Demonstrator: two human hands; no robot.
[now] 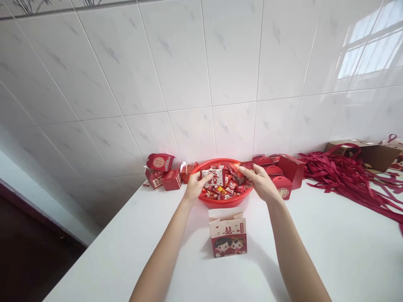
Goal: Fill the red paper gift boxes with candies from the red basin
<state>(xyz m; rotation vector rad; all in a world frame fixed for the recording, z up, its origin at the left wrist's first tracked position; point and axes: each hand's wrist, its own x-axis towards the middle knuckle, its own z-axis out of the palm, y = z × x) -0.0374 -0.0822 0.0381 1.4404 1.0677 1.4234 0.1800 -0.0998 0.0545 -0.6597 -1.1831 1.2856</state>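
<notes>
My left hand (195, 184) is closed on a small white-and-red candy packet (215, 177), held over a red plastic basket (222, 204). My right hand (257, 179) pinches a red wrapped candy (237, 170), partly see-through, above the basket's right side. Many red-wrapped candies (231, 186) fill the basket below both hands. In front of it a white-and-red gift box (228, 237) stands upright with its top flaps up, a cartoon couple printed on its front. Neither hand touches this box.
Red boxes (172, 180) stand left of the basket, and several more red boxes (291, 167) stand to its right. Farther right lie a heap of dark red ribbons (340, 172) and an open cardboard box (374, 155). A tiled wall (233, 58) rises behind the white table (126, 256).
</notes>
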